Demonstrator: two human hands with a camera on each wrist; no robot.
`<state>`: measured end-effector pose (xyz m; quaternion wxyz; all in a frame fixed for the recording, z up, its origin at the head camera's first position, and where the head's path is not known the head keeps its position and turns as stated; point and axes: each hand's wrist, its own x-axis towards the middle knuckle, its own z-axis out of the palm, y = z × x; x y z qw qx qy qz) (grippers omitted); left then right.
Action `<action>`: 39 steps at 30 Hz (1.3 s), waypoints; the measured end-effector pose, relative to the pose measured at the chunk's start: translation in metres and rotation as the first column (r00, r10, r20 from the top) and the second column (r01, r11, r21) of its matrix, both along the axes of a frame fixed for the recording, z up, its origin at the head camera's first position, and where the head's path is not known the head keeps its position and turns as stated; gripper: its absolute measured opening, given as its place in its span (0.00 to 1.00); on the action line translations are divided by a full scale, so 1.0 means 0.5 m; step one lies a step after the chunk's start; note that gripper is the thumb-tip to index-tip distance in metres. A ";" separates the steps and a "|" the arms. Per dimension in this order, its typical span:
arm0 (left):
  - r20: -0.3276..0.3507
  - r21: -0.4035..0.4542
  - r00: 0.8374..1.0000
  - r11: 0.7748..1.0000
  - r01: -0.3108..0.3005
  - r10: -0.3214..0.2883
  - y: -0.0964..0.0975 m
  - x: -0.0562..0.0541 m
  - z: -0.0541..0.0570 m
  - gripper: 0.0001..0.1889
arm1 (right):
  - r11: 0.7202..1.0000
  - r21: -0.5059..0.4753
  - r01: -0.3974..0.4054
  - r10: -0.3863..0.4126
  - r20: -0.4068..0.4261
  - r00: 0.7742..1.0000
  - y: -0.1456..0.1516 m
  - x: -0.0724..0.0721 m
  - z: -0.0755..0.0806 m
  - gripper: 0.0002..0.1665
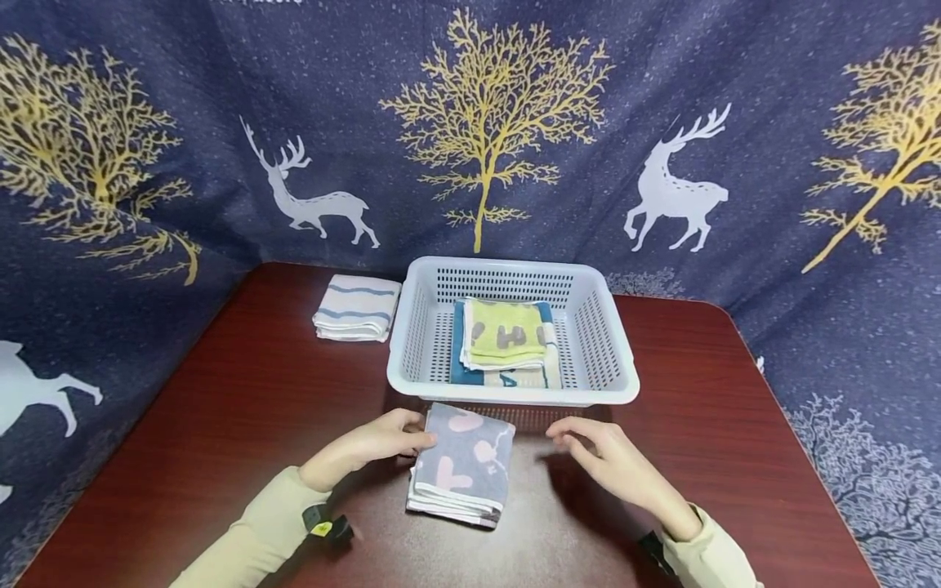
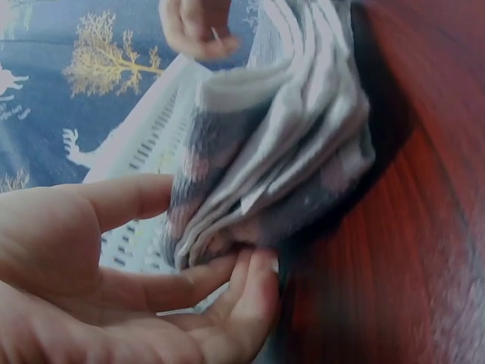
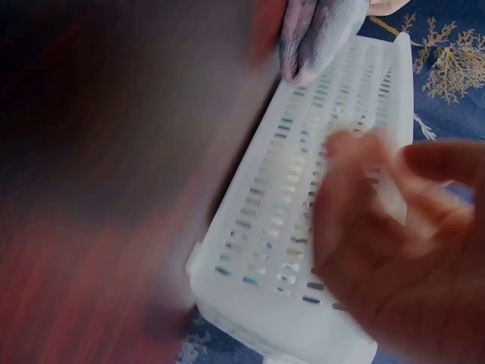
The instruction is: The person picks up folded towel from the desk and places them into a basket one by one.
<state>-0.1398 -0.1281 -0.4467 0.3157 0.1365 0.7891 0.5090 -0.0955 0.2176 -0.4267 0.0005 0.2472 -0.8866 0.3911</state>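
A folded grey towel with pink shapes [image 1: 470, 457] is in front of the basket, tilted up at its left side. My left hand [image 1: 382, 441] pinches its left edge, thumb on top and fingers underneath; the left wrist view shows the towel's stacked white-edged layers [image 2: 280, 136] between thumb and fingers. To the right of the towel, apart from it, my right hand [image 1: 606, 457] hovers over the table with loosely bent fingers and nothing in them. It is blurred in the right wrist view, in front of the white basket [image 3: 295, 197].
The light plastic basket [image 1: 412, 384] stands at the back middle, holding a folded yellow-green towel [image 1: 507, 327] on top of a blue and cream one [image 1: 459, 359]. Left of it lies a folded white towel with blue stripes [image 1: 358, 306]. A patterned cloth [image 1: 515, 212] hangs behind the brown table [image 1: 257, 392].
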 end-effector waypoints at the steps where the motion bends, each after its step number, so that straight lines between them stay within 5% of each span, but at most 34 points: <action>1: -0.009 -0.006 1.000 1.000 -0.010 0.010 0.002 0.004 0.002 0.22 | 0.999 0.033 0.042 -0.043 0.043 0.998 0.000 0.000 0.000 0.11; 4: 0.019 0.017 0.998 0.998 -0.062 0.062 0.011 0.018 0.007 0.22 | 0.992 0.083 0.096 -0.112 0.216 0.970 0.001 -0.001 0.003 0.13; 6: 0.069 0.051 0.993 0.994 -0.100 0.097 0.016 0.026 0.009 0.22 | 0.996 0.037 0.079 -0.087 0.373 0.924 0.002 -0.002 0.006 0.19; 9: 0.177 0.120 0.975 0.980 -0.157 0.135 0.022 0.035 0.008 0.24 | 0.993 -0.103 0.052 0.017 0.572 0.820 0.004 -0.002 0.006 0.27; 12: 0.253 0.169 0.956 0.966 -0.195 0.149 0.025 0.040 0.001 0.27 | 0.967 -0.228 0.110 0.081 0.692 0.717 0.003 -0.002 0.000 0.33; 17: 0.338 0.226 0.926 0.940 -0.254 0.168 0.031 0.047 -0.016 0.31 | 0.880 -0.397 0.262 0.200 0.809 0.552 -0.001 -0.008 -0.011 0.35; 20: 0.367 0.250 0.916 0.931 -0.266 0.163 0.033 0.050 -0.024 0.34 | 0.839 -0.450 0.307 0.270 0.833 0.482 -0.005 -0.008 -0.015 0.32; 23: 0.388 0.280 0.911 0.924 -0.259 0.138 0.034 0.051 -0.027 0.34 | 0.819 -0.471 0.328 0.297 0.837 0.459 -0.011 -0.008 -0.019 0.27; 30: 0.426 0.336 0.901 0.911 -0.239 0.080 0.038 0.055 -0.027 0.30 | 0.793 -0.502 0.345 0.327 0.829 0.453 -0.021 -0.005 -0.022 0.17; 39: 0.470 0.367 0.882 0.902 -0.229 0.032 0.050 0.070 -0.032 0.32 | 0.784 -0.522 0.335 0.372 0.828 0.419 -0.034 0.001 -0.024 0.17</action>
